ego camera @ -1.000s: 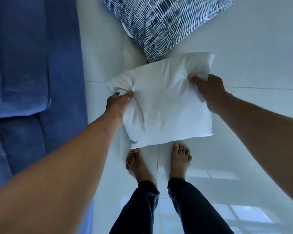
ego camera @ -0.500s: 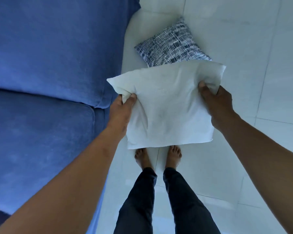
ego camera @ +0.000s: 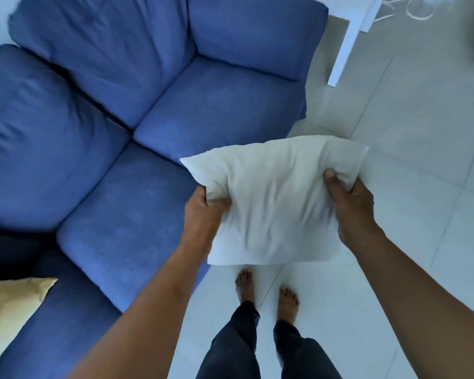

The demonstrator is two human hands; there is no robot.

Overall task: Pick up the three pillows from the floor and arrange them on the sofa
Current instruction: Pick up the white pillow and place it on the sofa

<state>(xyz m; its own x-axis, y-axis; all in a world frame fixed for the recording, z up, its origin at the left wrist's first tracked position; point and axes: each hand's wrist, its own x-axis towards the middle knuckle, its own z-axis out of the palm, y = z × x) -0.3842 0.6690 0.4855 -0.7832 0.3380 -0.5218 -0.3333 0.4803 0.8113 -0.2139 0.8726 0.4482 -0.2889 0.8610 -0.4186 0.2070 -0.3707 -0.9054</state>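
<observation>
I hold a white pillow [ego camera: 274, 201] in the air in front of me, above my bare feet. My left hand [ego camera: 203, 212] grips its left edge and my right hand [ego camera: 350, 209] grips its right edge, both bunching the fabric. The pillow hangs just right of the blue sofa [ego camera: 126, 127], beside the front of its seat cushions. A yellow pillow [ego camera: 8, 310] lies on the sofa at the lower left, partly cut off by the frame edge. The patterned blue pillow is out of view.
Pale floor tiles [ego camera: 422, 160] spread to the right of the sofa. A white furniture leg [ego camera: 342, 47] stands behind the sofa's right arm. Loose cord [ego camera: 411, 9] lies on the floor at the top right.
The white pillow has come up from the floor with both hands on it. The view has swung up and left onto the sofa, and the patterned blue pillow has dropped out of sight.
</observation>
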